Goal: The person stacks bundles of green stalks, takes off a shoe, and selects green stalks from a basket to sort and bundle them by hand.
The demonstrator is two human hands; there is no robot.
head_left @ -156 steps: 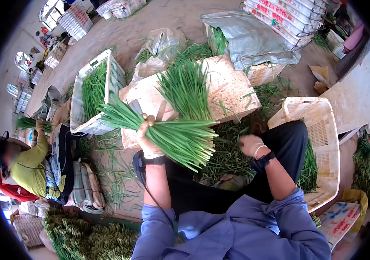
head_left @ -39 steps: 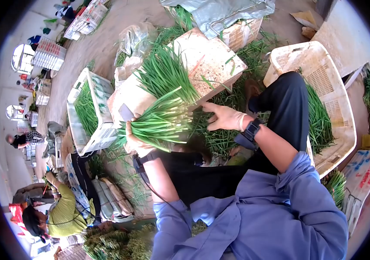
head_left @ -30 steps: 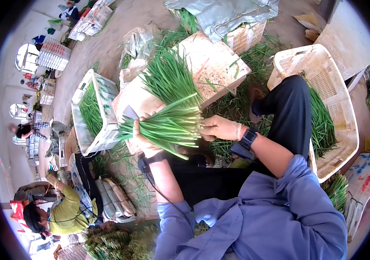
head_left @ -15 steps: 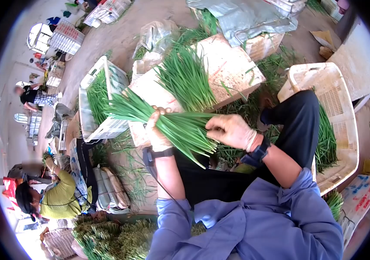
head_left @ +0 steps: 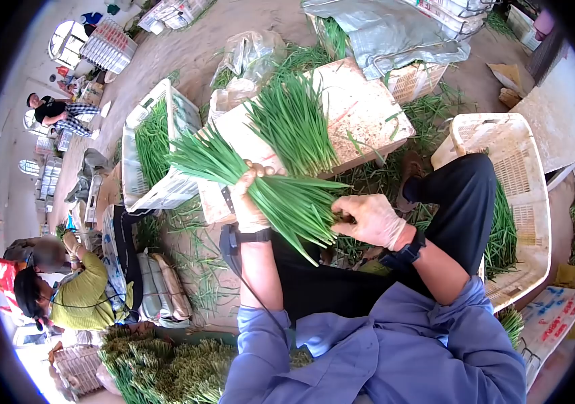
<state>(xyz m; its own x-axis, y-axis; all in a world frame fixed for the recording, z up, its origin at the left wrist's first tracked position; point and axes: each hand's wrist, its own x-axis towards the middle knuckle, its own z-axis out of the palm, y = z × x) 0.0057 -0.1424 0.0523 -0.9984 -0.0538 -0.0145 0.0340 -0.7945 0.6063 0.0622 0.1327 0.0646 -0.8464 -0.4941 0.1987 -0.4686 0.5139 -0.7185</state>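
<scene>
A bundle of long green stalks (head_left: 287, 202) lies in my left hand (head_left: 249, 202), whose fingers are wrapped round its middle. The pale cut ends fan out to the right, over my lap. At those ends my right hand (head_left: 370, 219) is closed in a pinch; what its fingertips hold, if anything, is too small to make out. Another pile of green stalks (head_left: 294, 128) rests on the white board (head_left: 361, 101) in front of me. Part of the board's left side is hidden behind my left hand and the bundle.
A white crate (head_left: 186, 114) of greens stands left of the board, and a larger crate (head_left: 533, 195) is by my right knee. A covered crate (head_left: 412, 79) is behind the board. A co-worker in yellow-green (head_left: 85, 296) sits at left; another person (head_left: 65, 114) is farther back.
The bundle has swung from pointing its pale ends up and right to a lower slant. My right hand went from spread fingers to a pinch at the stalk ends. The view has shifted.
</scene>
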